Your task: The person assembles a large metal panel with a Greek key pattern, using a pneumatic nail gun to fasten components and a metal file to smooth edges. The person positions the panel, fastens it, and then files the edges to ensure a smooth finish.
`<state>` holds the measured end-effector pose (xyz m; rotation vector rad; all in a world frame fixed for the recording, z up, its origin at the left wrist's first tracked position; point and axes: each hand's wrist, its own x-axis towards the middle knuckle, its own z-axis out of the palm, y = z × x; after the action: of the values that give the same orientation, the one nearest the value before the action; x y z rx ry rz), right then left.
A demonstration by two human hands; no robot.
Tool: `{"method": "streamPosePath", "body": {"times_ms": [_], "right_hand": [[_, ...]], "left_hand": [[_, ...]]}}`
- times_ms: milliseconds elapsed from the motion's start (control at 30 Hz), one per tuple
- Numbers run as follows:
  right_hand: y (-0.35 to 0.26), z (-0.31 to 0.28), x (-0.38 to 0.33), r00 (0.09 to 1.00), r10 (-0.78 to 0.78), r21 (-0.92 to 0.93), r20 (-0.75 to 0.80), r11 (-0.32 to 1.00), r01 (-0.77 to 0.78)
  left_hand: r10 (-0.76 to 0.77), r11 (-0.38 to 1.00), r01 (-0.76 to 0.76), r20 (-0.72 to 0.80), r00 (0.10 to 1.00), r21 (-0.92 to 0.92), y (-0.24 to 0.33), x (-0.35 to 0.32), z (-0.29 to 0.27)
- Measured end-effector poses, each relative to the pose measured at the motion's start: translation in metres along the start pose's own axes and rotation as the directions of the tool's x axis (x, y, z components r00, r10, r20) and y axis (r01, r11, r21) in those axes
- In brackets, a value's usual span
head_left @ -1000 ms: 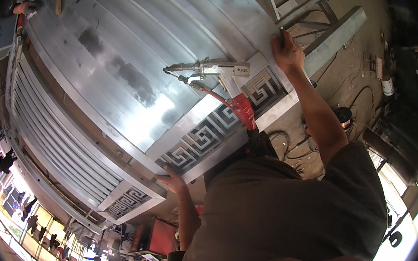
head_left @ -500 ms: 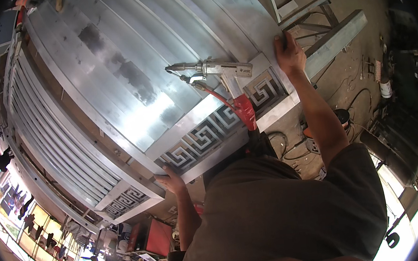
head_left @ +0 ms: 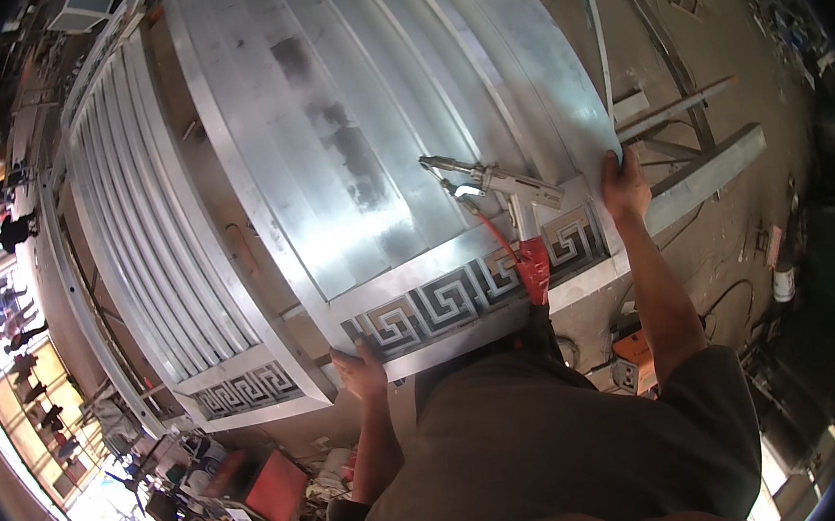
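Note:
A large ribbed silver metal panel (head_left: pixel 399 71) lies in front of me, with a meander-pattern strip (head_left: pixel 442 308) across its near end. My left hand (head_left: pixel 360 371) grips the near left corner, fingers over the rim. On the right side edge, near the same end, my right hand (head_left: pixel 626 190) is closed round the rim; its underside fingers are hidden. Between my hands, a metal welding gun (head_left: pixel 505 182) rests on the panel. Its red-wrapped handle (head_left: pixel 533 271) crosses the pattern strip towards me, and a thin red hose (head_left: pixel 498 233) runs along it.
To the left lies a narrower ribbed metal panel (head_left: pixel 148 226) with a similar patterned end. A metal beam (head_left: pixel 711 172) and thinner bars extend on the right. Near left stands a red box (head_left: pixel 277 487) among clutter. A white bucket (head_left: pixel 785 282) sits far right.
The view has shifted, so the panel, welding gun and both hands appear lower and further right. Both hands keep their grip on the panel's edges.

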<state>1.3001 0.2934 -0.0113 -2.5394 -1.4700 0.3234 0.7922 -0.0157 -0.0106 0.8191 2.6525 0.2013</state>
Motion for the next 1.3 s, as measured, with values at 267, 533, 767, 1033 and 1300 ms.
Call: {"method": "streamPosePath", "body": {"times_ms": [267,533,767,1033,1300], "right_hand": [[0.002,0.004,0.000,0.999,-0.019,-0.005,-0.033,1.000,0.019],[0.004,0.003,0.001,0.998,-0.056,-0.023,-0.037,0.998,0.055],[0.001,0.002,0.002,0.999,-0.045,-0.037,-0.021,0.998,0.044],[0.002,0.003,0.001,0.998,-0.049,-0.040,-0.035,0.998,0.047],[-0.001,0.000,0.000,0.999,-0.038,-0.041,0.005,0.998,0.038]], "left_hand": [[-0.041,0.999,0.038,-0.109,0.993,-0.031,0.016,-0.008,-0.001],[-0.039,0.999,0.037,-0.134,0.990,-0.021,0.012,-0.008,0.001],[0.008,1.000,-0.013,-0.171,0.985,-0.028,0.009,-0.007,0.002],[0.027,0.999,-0.034,-0.181,0.983,-0.038,0.009,-0.007,0.000],[0.019,0.999,-0.027,-0.177,0.984,-0.046,0.012,-0.009,-0.004]]}}
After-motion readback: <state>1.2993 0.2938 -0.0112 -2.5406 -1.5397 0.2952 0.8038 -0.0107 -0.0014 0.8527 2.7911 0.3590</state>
